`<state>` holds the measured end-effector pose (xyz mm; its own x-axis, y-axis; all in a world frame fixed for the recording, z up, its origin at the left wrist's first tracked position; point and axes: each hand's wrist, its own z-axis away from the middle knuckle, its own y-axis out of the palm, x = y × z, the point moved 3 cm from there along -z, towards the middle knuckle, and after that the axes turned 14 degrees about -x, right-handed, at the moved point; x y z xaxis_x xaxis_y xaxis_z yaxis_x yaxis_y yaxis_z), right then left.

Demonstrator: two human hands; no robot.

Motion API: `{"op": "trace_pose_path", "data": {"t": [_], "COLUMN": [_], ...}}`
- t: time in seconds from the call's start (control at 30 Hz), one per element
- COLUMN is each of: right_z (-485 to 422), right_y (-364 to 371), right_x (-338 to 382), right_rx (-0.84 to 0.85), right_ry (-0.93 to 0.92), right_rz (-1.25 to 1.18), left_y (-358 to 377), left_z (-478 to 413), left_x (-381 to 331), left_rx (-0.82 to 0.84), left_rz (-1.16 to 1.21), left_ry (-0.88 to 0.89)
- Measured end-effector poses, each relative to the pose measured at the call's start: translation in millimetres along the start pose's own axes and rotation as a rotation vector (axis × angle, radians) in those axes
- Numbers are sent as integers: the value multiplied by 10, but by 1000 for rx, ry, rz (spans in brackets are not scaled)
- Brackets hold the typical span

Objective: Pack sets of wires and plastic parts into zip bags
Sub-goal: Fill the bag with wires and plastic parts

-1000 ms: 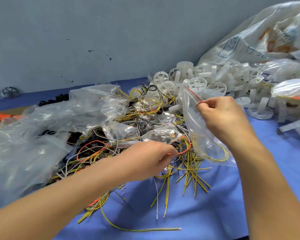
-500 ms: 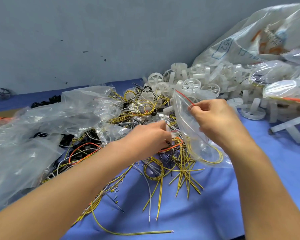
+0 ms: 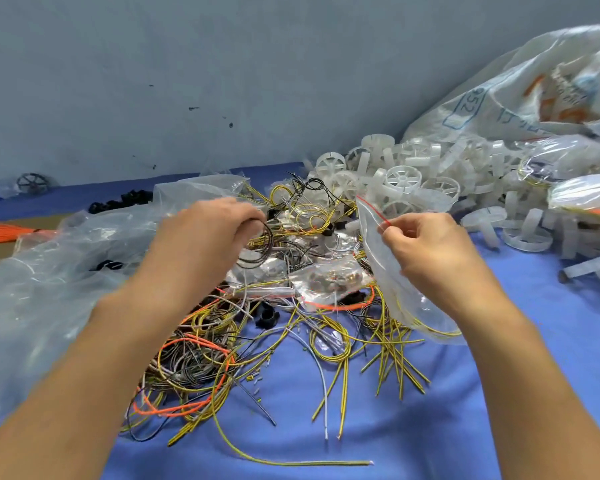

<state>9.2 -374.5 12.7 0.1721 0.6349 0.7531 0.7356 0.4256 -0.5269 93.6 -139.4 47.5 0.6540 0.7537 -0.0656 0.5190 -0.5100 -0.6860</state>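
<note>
PACKING TABLE: A person's left hand [image 3: 205,240] curls its fingers tightly around a coil of dark wires [image 3: 261,245] at the 12 o'clock edge of a tangled wire pile [image 3: 222,348] on a blue table cover [image 3: 430,427]. At 3 o'clock from it, the right hand [image 3: 433,254] pinches the red-striped mouth of a clear zip bag [image 3: 374,258] between thumb and forefinger, with the other fingers loosely folded. The bag hangs toward 5 o'clock with a loop of yellow wire [image 3: 440,332] in its bottom. Just below the gap between the hands lies a small bag of brass-coloured parts [image 3: 333,282]. White plastic wheels [image 3: 404,178] are heaped at 1 o'clock, beside a large printed sack [image 3: 534,91] at 2 o'clock. Crumpled clear plastic sheeting [image 3: 49,271] spreads at 9 o'clock.
</note>
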Motion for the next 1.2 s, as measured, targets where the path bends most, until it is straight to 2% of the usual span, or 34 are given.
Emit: {"op": "trace_pose_path", "data": {"t": [0.07, 0.13, 0.17, 0.23, 0.3, 0.37, 0.47, 0.53, 0.63, 0.73, 0.83, 0.97, 1.1, 1.2], "right_z": [41, 112, 154, 243, 328, 390, 447, 464, 479, 522, 640, 739, 723, 757], "right_y": [54, 126, 171, 267, 345, 390, 427, 423, 388, 382, 422, 475, 455, 456], "right_x": [27, 69, 96, 138, 163, 168, 144, 128, 118, 152, 246, 317, 354, 402], "right_rx": [9, 30, 55, 115, 157, 178, 192, 173, 136, 110, 100, 80, 41, 13], "right_ry": [-13, -24, -24, -17, -25, -43, -79, -127, -178, -199, -263, -318, -274, -283], "right_rz": [-2, -8, -22, -44, -38, -26, 15, 87, 189, 229, 239, 252, 140, 99], "left_y": [-107, -131, -109, 6, 174, 307, 387, 371, 349, 348, 419, 579, 690, 781], "left_z": [-40, -26, 1, 79, 163, 220, 245, 239, 225, 208, 246, 333, 414, 498], "left_x": [96, 85, 29, -116, -205, -207, -177, -150, -90, -82, -178, -304, -438, -516], "left_rx": [-13, 79, 158, 311, 419, 479, 449, 396, 398, 425, 526, 575, 613, 625], "left_rz": [338, 747, 875, 941, 882, 720, 415, 296, 197, 249, 460, 729, 1342, 1593], "left_ry": [-200, -459, -556, -602, -617, -585, -377, -313, -301, -311, -426, -734, -1094, -1166]}}
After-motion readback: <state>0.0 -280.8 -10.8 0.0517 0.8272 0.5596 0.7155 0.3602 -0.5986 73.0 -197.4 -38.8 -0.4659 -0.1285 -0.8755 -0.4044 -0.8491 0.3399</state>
